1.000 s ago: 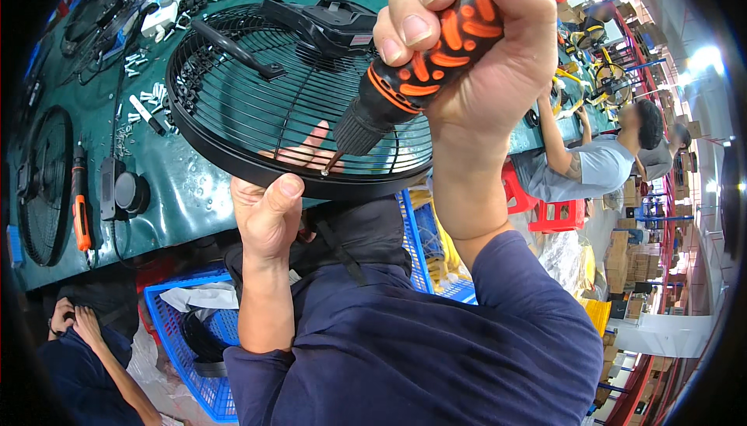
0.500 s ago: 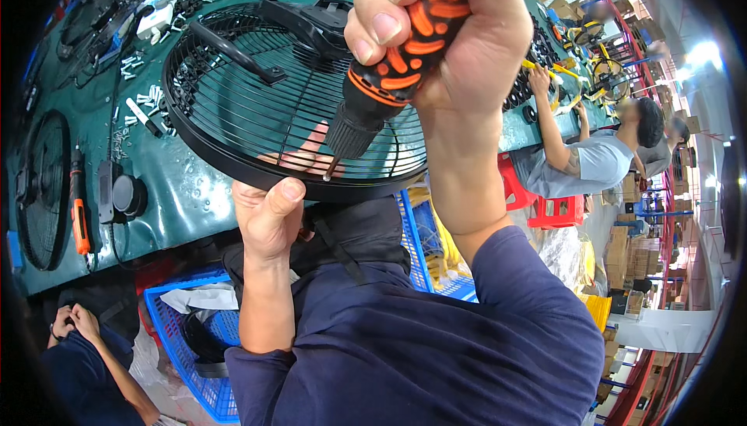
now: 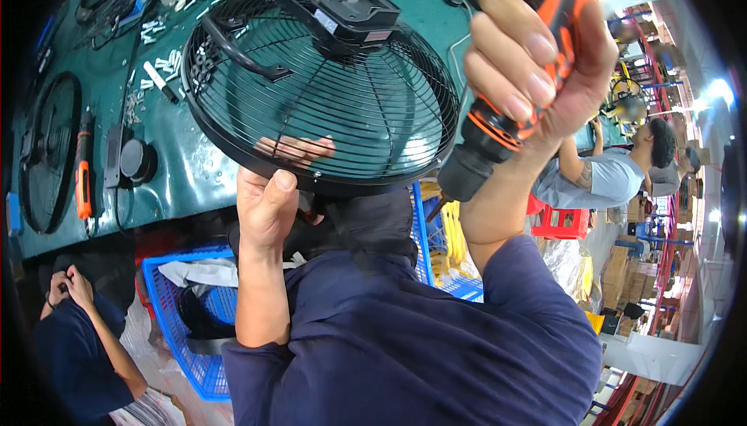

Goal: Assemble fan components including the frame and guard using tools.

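A round black wire fan guard (image 3: 366,185) stands tilted at the front edge of the green table, with a curved black handle (image 3: 233,52) and a black housing (image 3: 366,15) on its back. My left hand (image 3: 268,204) grips its near rim, thumb outside and fingers showing behind the wires. A small bright screw head (image 3: 317,174) sits in the rim just right of that thumb. To the right of the guard, my right hand (image 3: 517,52) is wrapped around an orange-and-black power screwdriver (image 3: 465,171). Its bit points down, apart from the guard.
On the table's left lie another fan guard (image 3: 48,154), a second orange-and-black screwdriver (image 3: 84,181), a round black part (image 3: 138,161), a marker (image 3: 158,80) and loose white screws. A blue basket (image 3: 183,360) stands below. Co-workers are at left and right, near a red stool (image 3: 562,224).
My right hand has moved the screwdriver right, lifting its bit off the guard's rim. My left hand keeps its hold on the rim. More of the guard's back now shows.
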Tool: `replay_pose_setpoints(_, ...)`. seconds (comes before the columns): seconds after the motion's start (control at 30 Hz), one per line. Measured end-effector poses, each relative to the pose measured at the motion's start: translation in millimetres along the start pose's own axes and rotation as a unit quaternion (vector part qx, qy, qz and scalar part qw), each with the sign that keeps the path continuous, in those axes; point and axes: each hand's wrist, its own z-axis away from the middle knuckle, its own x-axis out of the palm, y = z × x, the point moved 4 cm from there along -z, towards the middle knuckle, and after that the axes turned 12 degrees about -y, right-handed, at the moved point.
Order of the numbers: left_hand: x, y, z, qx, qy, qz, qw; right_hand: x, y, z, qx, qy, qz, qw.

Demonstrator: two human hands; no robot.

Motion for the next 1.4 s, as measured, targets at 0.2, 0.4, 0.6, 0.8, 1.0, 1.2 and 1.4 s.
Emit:
replay_pose_setpoints(0.2,-11,-7,49,-0.146,0.034,-0.013,0.989,-7,2,48,0.047,0.062,0.031,0.996)
replay_pose_setpoints(0.4,-27,-29,98,-0.224,0.044,-0.069,0.971,-27,10,114,0.099,0.14,0.047,0.984)
replay_pose_setpoints(0.6,-45,-45,135,-0.282,0.089,-0.072,0.953,-66,-10,187,0.086,0.385,0.095,0.914)
replay_pose_setpoints(0.8,-47,-47,135,-0.289,0.084,-0.084,0.95,-156,-49,249,0.208,0.592,0.341,0.7)
replay_pose_setpoints(1.0,-42,-44,138,-0.288,0.102,-0.097,0.947,-208,-69,274,0.4,0.482,0.639,0.446)
replay_pose_setpoints(1.2,-39,-49,139,-0.253,0.118,-0.074,0.957,-100,-1,121,0.2,0.251,0.654,0.685)
replay_pose_setpoints(1.4,-36,-51,144,-0.196,0.143,-0.001,0.97,-16,147,8,0.154,-0.179,0.634,0.737)
